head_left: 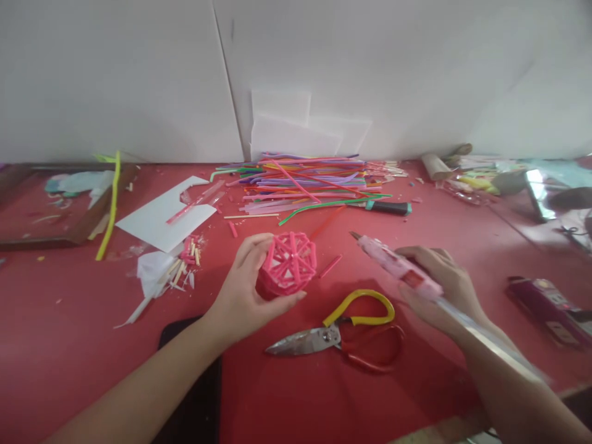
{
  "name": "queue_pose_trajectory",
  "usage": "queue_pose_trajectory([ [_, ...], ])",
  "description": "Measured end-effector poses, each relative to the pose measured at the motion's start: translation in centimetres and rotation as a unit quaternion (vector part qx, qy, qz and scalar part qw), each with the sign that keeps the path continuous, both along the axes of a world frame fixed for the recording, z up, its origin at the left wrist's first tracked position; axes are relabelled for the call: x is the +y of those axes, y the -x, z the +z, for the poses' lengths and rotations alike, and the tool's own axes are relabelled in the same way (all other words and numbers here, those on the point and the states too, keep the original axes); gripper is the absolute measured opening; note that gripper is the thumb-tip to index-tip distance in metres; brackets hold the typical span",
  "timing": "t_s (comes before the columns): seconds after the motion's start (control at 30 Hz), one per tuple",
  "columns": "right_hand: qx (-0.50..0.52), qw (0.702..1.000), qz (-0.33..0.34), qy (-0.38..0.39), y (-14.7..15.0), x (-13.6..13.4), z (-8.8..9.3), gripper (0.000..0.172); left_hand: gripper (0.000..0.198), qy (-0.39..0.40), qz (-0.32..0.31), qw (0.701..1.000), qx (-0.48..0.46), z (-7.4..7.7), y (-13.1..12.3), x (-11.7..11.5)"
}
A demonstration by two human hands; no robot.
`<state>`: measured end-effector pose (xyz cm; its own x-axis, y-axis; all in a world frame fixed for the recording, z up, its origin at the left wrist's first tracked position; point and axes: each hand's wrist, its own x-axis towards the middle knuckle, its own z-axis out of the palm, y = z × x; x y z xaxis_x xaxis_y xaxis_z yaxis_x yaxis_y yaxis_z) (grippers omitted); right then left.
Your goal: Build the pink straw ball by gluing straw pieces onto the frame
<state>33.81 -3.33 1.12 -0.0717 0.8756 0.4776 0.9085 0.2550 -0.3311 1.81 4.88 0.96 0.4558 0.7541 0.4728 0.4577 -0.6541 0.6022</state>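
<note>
My left hand holds a round pink lattice made of straw pieces, its fingers behind and its thumb along the lower edge. In my right hand is a pink glue gun with a long clear stick running back from it over the forearm. The gun's tip points up and left, apart from the lattice. Scissors with one yellow and one red handle lie below, between the two hands. A short pink straw piece rests just right of the lattice.
Colourful straws are piled at the back beside a black-handled tool. White paper and scraps lie left. A dark phone-like object is under my left forearm. Right stands a purple device on the red table.
</note>
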Motion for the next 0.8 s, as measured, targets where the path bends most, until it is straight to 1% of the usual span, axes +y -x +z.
queue_pose_trajectory([
  [0.07, -0.088, 0.995, -0.024, 0.043, -1.5, 0.1, -1.0, 0.036, 0.067, 0.036, -0.007, 0.999, 0.002, 0.0, -0.1, 0.2],
  [0.1, -0.105, 0.992, -0.03, 0.063, -2.2, 0.0, -1.4, 0.038, 0.067, 0.051, -0.011, 0.999, 0.004, 0.0, -0.1, 0.2],
  [0.17, -0.103, 0.989, -0.031, 0.1, -3.5, 0.0, -1.8, 0.041, 0.067, 0.071, -0.017, 0.997, 0.005, -0.1, -0.1, 0.3],
  [0.2, -0.095, 0.989, -0.026, 0.112, -3.9, -0.1, -1.7, 0.04, 0.068, 0.079, -0.017, 0.997, 0.004, -0.2, -0.1, 0.3],
  [0.27, -0.073, 0.991, -0.009, 0.11, -4.2, 0.1, -0.9, 0.038, 0.071, 0.104, -0.02, 0.994, -0.01, -0.5, -0.1, 0.2],
  [0.3, -0.058, 0.994, -0.001, 0.089, -4.0, 0.3, -0.2, 0.036, 0.075, 0.123, -0.024, 0.992, -0.024, -0.6, -0.1, 0.2],
  [0.37, -0.026, 0.999, 0.027, 0.03, -2.6, 1.2, 1.3, 0.029, 0.084, 0.16, -0.035, 0.985, -0.053, -0.9, 0.0, 0.2],
  [0.4, -0.013, 0.999, 0.052, 0.01, -1.6, 1.8, 2.0, 0.025, 0.089, 0.17, -0.038, 0.983, -0.063, -1.1, 0.0, 0.2],
  [0.43, -0.009, 0.996, 0.087, 0.018, -0.4, 2.6, 2.6, 0.021, 0.093, 0.173, -0.042, 0.982, -0.068, -1.2, 0.1, 0.2],
  [0.47, -0.02, 0.991, 0.125, 0.037, 0.7, 3.5, 3.0, 0.019, 0.095, 0.172, -0.044, 0.982, -0.066, -1.3, 0.2, 0.2],
  [0.53, -0.065, 0.974, 0.18, 0.12, 2.8, 5.4, 3.3, 0.016, 0.1, 0.165, -0.056, 0.983, -0.057, -1.5, 0.3, 0.1],
  [0.6, -0.091, 0.949, 0.214, 0.212, 4.1, 7.2, 3.0, 0.014, 0.107, 0.155, -0.079, 0.983, -0.054, -1.6, 0.4, 0.0],
  [0.63, -0.093, 0.94, 0.227, 0.239, 4.4, 7.9, 2.7, 0.012, 0.107, 0.141, -0.087, 0.984, -0.06, -1.6, 0.5, -0.1],
  [0.67, -0.092, 0.932, 0.238, 0.258, 4.6, 8.6, 2.4, 0.01, 0.106, 0.122, -0.09, 0.986, -0.071, -1.6, 0.5, -0.2],
  [0.73, -0.084, 0.925, 0.254, 0.269, 4.6, 9.4, 1.9, 0.008, 0.097, 0.075, -0.079, 0.989, -0.099, -1.5, 0.6, -0.3],
  [0.8, -0.076, 0.924, 0.26, 0.269, 4.3, 9.9, 1.8, 0.005, 0.089, 0.012, -0.037, 0.993, -0.111, -0.9, 0.8, -0.2],
])
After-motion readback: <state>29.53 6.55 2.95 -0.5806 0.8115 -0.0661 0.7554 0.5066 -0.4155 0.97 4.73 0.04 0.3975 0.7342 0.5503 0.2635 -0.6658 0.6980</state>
